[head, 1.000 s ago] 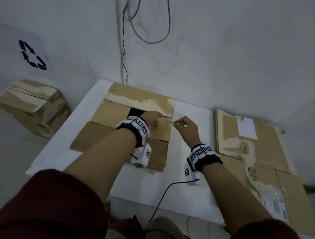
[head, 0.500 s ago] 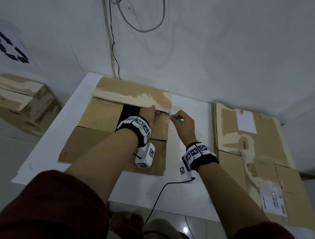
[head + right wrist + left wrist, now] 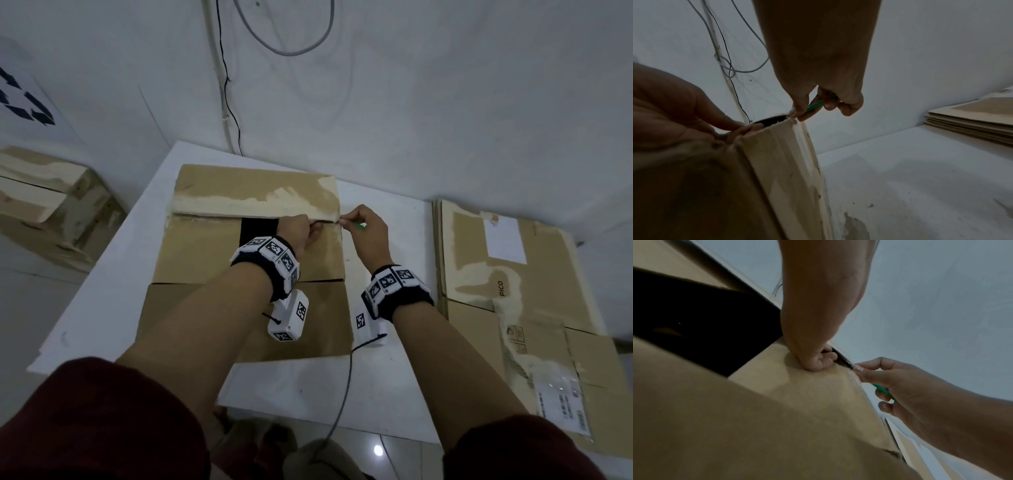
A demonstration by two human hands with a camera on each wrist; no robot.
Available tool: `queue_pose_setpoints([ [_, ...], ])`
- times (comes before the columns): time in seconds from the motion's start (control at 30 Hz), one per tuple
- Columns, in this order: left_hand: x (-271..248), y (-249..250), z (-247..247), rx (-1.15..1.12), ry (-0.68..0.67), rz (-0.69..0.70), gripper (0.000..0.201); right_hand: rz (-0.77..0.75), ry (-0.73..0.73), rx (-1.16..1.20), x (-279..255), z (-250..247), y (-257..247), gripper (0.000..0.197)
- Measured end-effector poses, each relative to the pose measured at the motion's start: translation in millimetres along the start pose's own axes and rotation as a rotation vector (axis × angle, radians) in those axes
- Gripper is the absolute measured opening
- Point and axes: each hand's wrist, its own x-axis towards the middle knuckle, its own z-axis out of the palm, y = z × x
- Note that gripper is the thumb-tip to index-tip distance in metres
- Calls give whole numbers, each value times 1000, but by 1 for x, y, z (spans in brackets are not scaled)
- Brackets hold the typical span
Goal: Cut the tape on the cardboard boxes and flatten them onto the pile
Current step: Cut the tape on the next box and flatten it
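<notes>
A brown cardboard box (image 3: 205, 253) lies on the white table (image 3: 144, 212) with its flaps spread and a dark opening in the middle. My left hand (image 3: 301, 233) curls its fingers (image 3: 824, 359) round the edge of the inner flap, close to the box's far right corner. My right hand (image 3: 366, 233) grips a green-handled cutter (image 3: 358, 225) and holds its tip against that corner. The right wrist view shows the cutter (image 3: 815, 104) pinched between thumb and fingers at the top of the box edge (image 3: 781, 162). The blade itself is hidden.
A pile of flattened cardboard (image 3: 513, 291) lies on the right of the table, also in the right wrist view (image 3: 972, 123). Another torn box (image 3: 51, 205) stands lower on the left. Cables (image 3: 226, 102) hang down the wall behind. A thin cable (image 3: 346, 383) trails from my right wrist.
My right hand has brought the cutter leftward, up to the box's far right corner. My left hand has kept its hold on the flap. The view has shifted slightly.
</notes>
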Motion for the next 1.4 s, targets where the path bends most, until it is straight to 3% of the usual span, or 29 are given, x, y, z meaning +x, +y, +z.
queue_pose_setpoints([
  [0.1,0,0,-7,-23,-13,22,26,4,-33,-22,7,6,-2,10],
  [0.27,-6,-15,-16,9,-136,-10,16,37,51,3,28,-6,-7,11],
  [0.37,-13,-24,-12,77,-165,88,14,54,1,-49,39,-17,-14,12],
  [0.47,-15,-16,-12,96,-203,201,21,99,176,-91,23,-26,0,7],
  [0.57,-19,-3,-16,206,-196,363,16,221,282,-157,-20,-27,50,15],
  [0.7,-15,15,-22,334,-160,541,24,413,154,-344,-83,-17,106,27],
  [0.8,-8,31,-30,433,-62,665,22,587,95,-304,-114,-11,113,36],
  [0.9,3,52,-44,653,23,750,26,735,96,-364,-111,-14,100,44],
  [0.97,13,68,-60,828,50,737,41,666,105,-426,-93,-18,75,45],
  [1.1,33,94,-96,1289,2,756,63,196,143,-294,-42,-20,-3,34],
  [1.17,40,104,-105,1510,6,690,78,89,110,-264,-15,-10,-38,34],
  [1.23,42,111,-107,1579,3,604,93,86,17,-306,8,6,-61,44],
  [1.4,54,115,-107,1707,-20,506,117,286,-204,-653,29,48,-72,96],
])
